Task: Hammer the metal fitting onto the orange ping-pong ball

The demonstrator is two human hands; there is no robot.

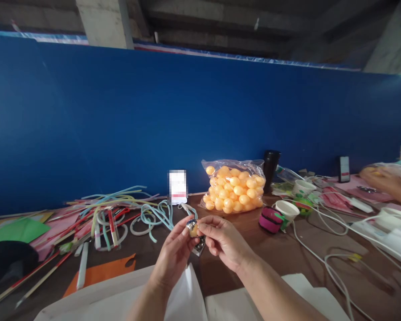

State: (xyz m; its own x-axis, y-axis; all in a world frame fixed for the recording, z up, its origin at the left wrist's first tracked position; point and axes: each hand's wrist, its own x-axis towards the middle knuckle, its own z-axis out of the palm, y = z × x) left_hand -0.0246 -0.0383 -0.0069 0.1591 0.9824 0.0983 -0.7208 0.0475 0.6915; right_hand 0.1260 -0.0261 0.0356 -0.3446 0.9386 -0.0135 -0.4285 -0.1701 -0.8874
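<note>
Between my two hands is a small shiny silver ball (192, 227) with a yellowish patch on its surface. The thumb and fingers of my left hand (174, 249) pinch it from the left. My right hand (225, 240) grips its right side with thumb and forefinger. Just beneath my fingers, a small container (199, 246) of dark, shiny round pieces is partly covered by the hands. Beyond them stands a clear bag (234, 189) full of orange balls.
A lit phone (177, 187) leans against the blue partition (173, 111). Left lie coiled pale-blue tubes (160, 214), sticks and an orange sheet (102, 272). Paper cups (287, 210), a black bottle (271, 169) and white cables stand or lie right. Another person's hand (382, 180) is at far right.
</note>
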